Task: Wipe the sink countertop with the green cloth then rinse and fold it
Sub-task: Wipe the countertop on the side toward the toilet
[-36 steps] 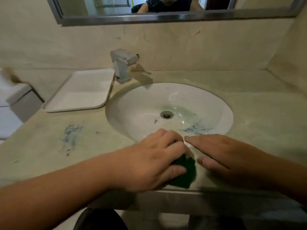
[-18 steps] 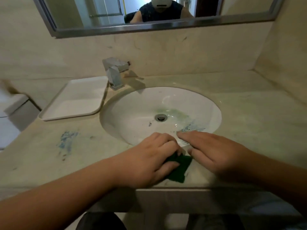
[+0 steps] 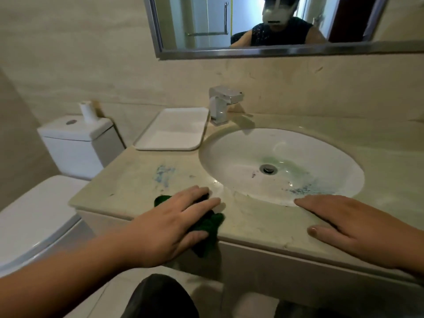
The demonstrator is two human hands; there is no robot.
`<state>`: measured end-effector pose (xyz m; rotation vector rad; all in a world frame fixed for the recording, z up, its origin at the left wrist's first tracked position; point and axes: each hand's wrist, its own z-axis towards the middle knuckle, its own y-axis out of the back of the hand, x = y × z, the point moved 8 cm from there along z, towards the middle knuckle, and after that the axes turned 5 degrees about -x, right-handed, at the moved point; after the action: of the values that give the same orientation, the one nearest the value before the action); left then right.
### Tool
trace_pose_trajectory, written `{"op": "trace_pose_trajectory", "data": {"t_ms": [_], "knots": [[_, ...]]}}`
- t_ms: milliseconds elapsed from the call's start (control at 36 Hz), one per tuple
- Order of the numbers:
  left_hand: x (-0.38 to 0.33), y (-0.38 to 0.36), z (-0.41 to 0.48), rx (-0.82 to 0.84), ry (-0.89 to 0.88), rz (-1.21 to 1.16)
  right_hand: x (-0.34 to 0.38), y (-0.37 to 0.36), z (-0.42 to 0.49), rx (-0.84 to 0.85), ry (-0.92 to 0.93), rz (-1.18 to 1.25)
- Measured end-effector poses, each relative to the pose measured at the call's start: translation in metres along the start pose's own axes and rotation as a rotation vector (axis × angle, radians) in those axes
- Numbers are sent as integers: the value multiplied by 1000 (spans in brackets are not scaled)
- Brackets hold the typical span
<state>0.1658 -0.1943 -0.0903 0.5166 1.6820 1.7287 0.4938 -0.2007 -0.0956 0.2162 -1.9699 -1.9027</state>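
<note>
Our left hand, fingers flat, presses the green cloth beneath it; our right hand (fingers spread) rests on the table.

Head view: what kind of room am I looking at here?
A bathroom, probably: a white sink with a chrome faucet, a toilet beside the countertop, and a wall mirror above.

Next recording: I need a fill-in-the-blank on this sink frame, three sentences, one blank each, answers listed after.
1. The left hand presses a cloth coloured ____ onto the countertop.
2. The right hand lies flat on the countertop, holding ____.
3. The blue smear lies on the ____ side of the sink basin.
Missing words: green; nothing; left.
</note>
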Motion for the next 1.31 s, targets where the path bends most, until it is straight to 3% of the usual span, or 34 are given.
{"op": "trace_pose_trajectory", "data": {"t_ms": [222,361,472,722,1000,1056,1139,1222,1306], "knots": [[-20,-10,78,7,-83,-40,-6,-5,4,19,-43,-15],[-32,-21,148,54,-37,-61,-10,-8,7,60,-42,-31],[-33,-12,164,-37,-29,-104,-6,-2,11,60,-40,-9],[1,87,66,-529,12,-270,67,14,52,55,126,-28],[122,107,-94,-706,348,-203,130,-20,86,154,184,-86],[153,88,-113,-641,548,-249,134,-29,88,144,181,-97],[180,52,-123,-306,771,-131,133,-35,90,119,161,-111],[184,42,-126,-182,842,-47,131,-36,92,105,167,-119],[175,34,-115,-139,750,-80,131,-35,92,109,154,-118]]}}
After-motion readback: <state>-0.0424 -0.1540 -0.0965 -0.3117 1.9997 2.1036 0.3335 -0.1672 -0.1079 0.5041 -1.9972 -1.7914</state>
